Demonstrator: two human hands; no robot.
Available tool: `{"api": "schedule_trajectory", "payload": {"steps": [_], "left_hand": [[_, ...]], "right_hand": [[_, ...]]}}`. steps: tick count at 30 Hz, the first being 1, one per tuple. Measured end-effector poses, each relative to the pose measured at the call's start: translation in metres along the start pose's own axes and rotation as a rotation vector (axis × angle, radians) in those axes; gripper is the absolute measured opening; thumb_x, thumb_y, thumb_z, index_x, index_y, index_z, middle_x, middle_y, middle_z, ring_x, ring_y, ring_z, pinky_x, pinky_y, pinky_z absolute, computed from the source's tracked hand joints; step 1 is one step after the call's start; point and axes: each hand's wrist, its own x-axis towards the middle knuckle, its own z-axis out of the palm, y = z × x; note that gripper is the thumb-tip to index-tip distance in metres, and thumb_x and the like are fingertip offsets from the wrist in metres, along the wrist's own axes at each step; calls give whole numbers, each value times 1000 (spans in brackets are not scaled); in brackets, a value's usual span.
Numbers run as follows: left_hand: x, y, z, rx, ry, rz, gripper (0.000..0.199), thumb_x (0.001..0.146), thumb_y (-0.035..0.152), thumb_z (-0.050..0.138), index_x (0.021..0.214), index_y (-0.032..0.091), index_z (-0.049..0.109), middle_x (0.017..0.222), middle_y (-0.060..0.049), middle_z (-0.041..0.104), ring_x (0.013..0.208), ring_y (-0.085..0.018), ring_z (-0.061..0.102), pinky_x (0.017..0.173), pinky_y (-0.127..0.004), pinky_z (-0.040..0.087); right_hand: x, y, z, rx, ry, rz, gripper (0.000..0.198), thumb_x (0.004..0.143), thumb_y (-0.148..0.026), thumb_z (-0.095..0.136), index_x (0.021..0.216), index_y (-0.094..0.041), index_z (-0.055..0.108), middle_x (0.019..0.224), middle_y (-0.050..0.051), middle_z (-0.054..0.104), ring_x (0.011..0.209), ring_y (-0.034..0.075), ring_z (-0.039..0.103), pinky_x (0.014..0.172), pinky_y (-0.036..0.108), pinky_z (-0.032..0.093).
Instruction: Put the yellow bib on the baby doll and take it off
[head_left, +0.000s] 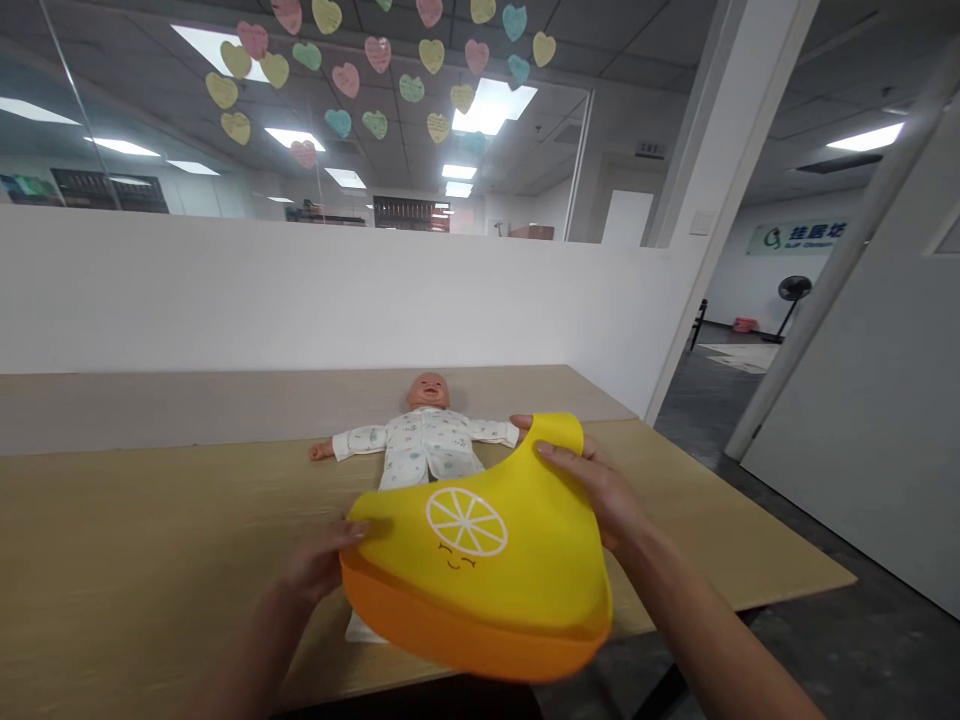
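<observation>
A yellow baby bib with a white citrus slice print and an orange catch pocket is held up over the table's front edge. My left hand pinches its left side, thumb in front. My right hand grips the bib near its neck strap at the upper right, with the thumb lying on the yellow face. Behind the bib a baby doll lies on its back, arms spread, in a white patterned outfit. The bib hides most of the doll's lower body.
The wooden table runs up to a low white wall topped by glass with heart-shaped notes. On the right, past the table's edge, are a doorway and a white door. A black fan stands in the room beyond.
</observation>
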Motion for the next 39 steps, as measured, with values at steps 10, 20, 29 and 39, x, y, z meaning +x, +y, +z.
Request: {"api": "schedule_trajectory", "payload": {"steps": [10,20,29,39], "left_hand": [[48,74,12,-194,49,91,42,80,44,47,97,11,67,76,-9,73,91,-30,68,77,-36,55],[137,83,-10,-161,23,161,19,78,20,58,92,11,68,82,-7,74,77,-20,70,68,-26,55],[235,63,-47,37,175,128,29,69,35,72,83,10,67,79,-10,72,68,-19,67,64,-28,52],[294,24,-63,190,394,-8,11,61,23,62,65,13,62,50,0,62,45,-15,58,45,-24,42]], "right_hand": [[83,-31,23,-111,-271,-90,42,81,-35,60,116,-12,61,97,10,70,93,22,66,89,38,50],[203,-21,20,-88,-93,-89,20,78,-21,60,94,-9,65,94,8,68,88,17,63,83,33,53],[303,59,-19,-484,113,-131,22,78,-36,57,76,-16,63,64,1,60,60,13,55,59,25,43],[352,143,-65,-628,245,-99,20,73,-16,51,56,-22,44,54,-1,48,64,16,50,68,27,39]]}}
